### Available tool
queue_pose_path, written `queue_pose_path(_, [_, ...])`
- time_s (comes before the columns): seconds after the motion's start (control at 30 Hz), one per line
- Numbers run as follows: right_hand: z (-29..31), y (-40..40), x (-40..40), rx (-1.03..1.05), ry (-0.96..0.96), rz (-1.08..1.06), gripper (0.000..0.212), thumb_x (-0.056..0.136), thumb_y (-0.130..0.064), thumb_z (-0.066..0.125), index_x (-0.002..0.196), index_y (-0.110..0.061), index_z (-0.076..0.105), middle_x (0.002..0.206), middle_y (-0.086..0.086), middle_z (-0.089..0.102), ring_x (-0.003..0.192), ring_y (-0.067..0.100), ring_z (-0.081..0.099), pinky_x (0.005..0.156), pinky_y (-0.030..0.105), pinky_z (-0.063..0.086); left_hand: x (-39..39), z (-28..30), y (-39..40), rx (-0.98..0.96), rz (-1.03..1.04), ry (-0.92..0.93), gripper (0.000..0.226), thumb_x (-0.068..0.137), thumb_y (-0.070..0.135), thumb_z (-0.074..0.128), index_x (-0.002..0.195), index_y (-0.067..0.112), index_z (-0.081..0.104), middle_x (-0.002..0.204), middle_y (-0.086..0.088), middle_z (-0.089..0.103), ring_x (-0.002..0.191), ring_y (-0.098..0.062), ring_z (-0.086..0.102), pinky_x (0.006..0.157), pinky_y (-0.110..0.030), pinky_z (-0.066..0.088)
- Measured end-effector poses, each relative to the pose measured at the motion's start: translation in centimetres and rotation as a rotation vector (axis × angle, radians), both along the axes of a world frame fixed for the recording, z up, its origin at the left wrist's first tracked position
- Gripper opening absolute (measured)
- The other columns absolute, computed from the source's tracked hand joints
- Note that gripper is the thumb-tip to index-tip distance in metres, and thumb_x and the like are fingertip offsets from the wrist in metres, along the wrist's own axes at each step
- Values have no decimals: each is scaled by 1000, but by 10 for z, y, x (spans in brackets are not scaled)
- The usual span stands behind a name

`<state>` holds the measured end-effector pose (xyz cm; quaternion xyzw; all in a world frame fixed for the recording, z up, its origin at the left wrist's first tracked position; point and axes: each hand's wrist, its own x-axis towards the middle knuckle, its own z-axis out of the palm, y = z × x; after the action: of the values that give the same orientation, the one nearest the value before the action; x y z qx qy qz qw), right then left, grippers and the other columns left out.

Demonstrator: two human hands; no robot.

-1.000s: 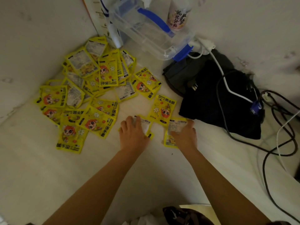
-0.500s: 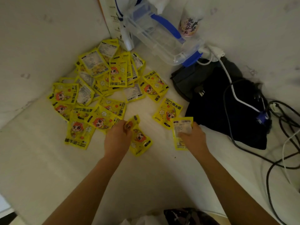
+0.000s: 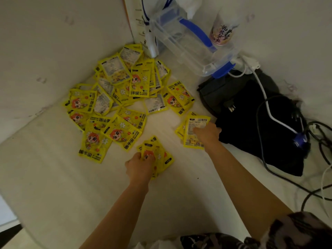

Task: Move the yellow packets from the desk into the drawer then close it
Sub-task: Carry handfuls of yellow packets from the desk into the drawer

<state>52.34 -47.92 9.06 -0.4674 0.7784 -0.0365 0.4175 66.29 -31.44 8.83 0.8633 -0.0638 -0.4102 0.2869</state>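
Note:
A heap of several yellow hand-warmer packets (image 3: 124, 99) lies on the white desk (image 3: 53, 186) towards the back left corner. My left hand (image 3: 140, 168) grips a small stack of yellow packets (image 3: 158, 155) near the desk's middle. My right hand (image 3: 206, 135) holds another pair of yellow packets (image 3: 194, 128), printed back side up, just left of a black cloth. No drawer is in view.
A clear plastic box with blue handles (image 3: 186, 44) and a bottle (image 3: 222, 33) stand at the back. A black cloth bundle (image 3: 251, 119) lies at the right with white and black cables (image 3: 269, 108) across it. White walls close off the left and back.
Both hands have picked packets up off the desk. The left hand drew its stack back towards me; the right hand took a second packet next to the black cloth.

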Motion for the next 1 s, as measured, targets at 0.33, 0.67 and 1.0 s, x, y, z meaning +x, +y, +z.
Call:
queue_pose_path(0.33, [-5,-2,28,-42,47,136,52,79,-20,67,127,-21,46,134,17,43,123,40,39,84,36,32,-25,-2,-29,44,-372,-259,31,91,37,55,107,12,64,134,-11,38,120,-33,34,95,-43,36])
queue_pose_path(0.67, [-5,6,29,-128,-38,165,39,80,-13,66,117,-16,55,125,13,51,74,13,43,60,18,36,-20,2,-19,-190,-384,-286,24,87,23,65,95,1,58,124,-8,41,85,-20,51,76,-26,41])
queue_pose_path(1.0, [-5,13,44,-115,-55,250,25,74,-15,70,89,-27,54,111,5,64,101,32,60,90,51,49,12,1,7,-160,-256,-235,12,83,18,68,79,15,57,67,4,52,61,-13,49,49,-15,32])
